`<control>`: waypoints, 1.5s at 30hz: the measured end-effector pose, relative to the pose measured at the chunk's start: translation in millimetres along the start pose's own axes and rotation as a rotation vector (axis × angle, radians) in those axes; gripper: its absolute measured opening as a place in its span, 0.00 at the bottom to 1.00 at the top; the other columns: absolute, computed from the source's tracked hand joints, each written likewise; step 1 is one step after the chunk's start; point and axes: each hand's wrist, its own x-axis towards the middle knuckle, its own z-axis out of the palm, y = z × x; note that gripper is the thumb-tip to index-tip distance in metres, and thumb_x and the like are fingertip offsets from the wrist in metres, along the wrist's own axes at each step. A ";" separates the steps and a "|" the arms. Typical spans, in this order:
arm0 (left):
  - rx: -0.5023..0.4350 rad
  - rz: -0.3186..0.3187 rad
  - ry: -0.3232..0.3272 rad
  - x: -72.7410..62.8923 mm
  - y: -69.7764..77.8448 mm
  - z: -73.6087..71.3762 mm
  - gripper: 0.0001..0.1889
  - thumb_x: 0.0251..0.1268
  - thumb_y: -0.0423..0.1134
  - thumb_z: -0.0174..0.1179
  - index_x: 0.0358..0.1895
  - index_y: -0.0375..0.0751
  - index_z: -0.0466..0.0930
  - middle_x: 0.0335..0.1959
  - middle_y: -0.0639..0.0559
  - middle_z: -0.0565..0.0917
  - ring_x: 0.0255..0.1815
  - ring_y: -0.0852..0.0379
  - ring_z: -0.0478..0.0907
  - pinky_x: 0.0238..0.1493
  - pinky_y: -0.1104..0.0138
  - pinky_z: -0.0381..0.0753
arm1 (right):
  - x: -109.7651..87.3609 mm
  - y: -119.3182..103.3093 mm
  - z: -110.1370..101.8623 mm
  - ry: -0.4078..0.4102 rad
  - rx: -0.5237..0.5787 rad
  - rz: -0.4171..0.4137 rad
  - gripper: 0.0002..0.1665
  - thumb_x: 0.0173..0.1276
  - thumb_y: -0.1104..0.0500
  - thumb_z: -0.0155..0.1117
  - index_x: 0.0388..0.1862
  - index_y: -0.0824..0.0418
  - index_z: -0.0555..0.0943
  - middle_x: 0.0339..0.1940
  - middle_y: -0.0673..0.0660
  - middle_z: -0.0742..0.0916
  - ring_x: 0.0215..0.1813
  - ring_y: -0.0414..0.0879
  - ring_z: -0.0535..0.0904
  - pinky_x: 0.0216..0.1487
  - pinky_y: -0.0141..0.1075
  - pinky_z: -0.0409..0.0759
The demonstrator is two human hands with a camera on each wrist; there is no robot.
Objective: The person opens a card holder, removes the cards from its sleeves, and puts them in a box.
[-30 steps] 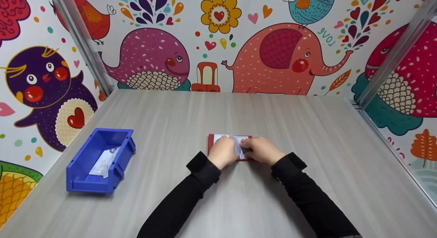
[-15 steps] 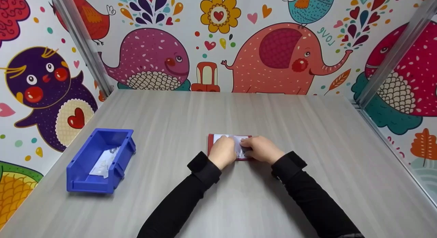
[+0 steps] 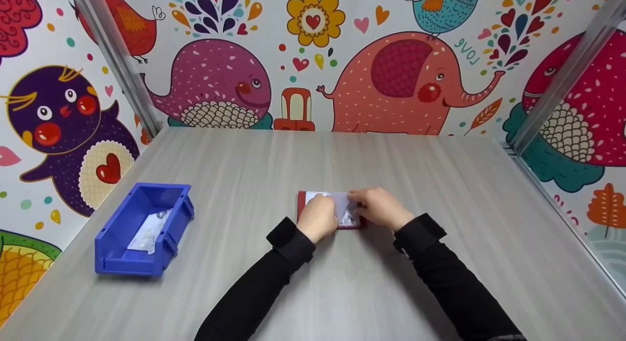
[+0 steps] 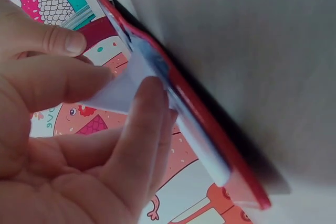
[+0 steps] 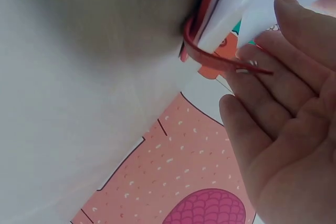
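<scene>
A small red-covered booklet [image 3: 349, 219], like a card holder with clear sleeves, lies near the middle of the table. The left hand [image 3: 317, 217] is over its left half. In the left wrist view, thumb and fingers of that hand pinch a translucent white sheet [image 4: 113, 94] raised from the booklet. The right hand [image 3: 381, 207] is at the right edge. In the right wrist view, its fingers are nearly straight and touch the bent-up red cover [image 5: 210, 59], while the thumb stands apart from them near the sheet. Part of the booklet is hidden under the left hand.
A blue plastic bin [image 3: 105, 253] stands at the left of the table [image 3: 234, 174]; a whitish printed packet or card [image 3: 149, 232] lies in it. Printed wall panels and metal posts [image 3: 557, 77] border the table at the back and sides.
The right hand has shifted slightly right and away from the body, to the booklet's right edge, uncovering more of the sheet. The left hand has barely moved. The bin stays in place.
</scene>
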 end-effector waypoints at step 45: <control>-0.200 -0.223 -0.051 5.9 -50.3 -21.7 0.17 0.44 0.23 0.57 0.12 0.45 0.62 0.16 0.52 0.70 0.23 0.51 0.70 0.29 0.63 0.76 | -0.9 5.7 11.1 -0.034 -0.060 -0.045 0.20 0.56 0.67 0.73 0.21 0.59 0.68 0.25 0.51 0.78 0.27 0.45 0.66 0.30 0.36 0.68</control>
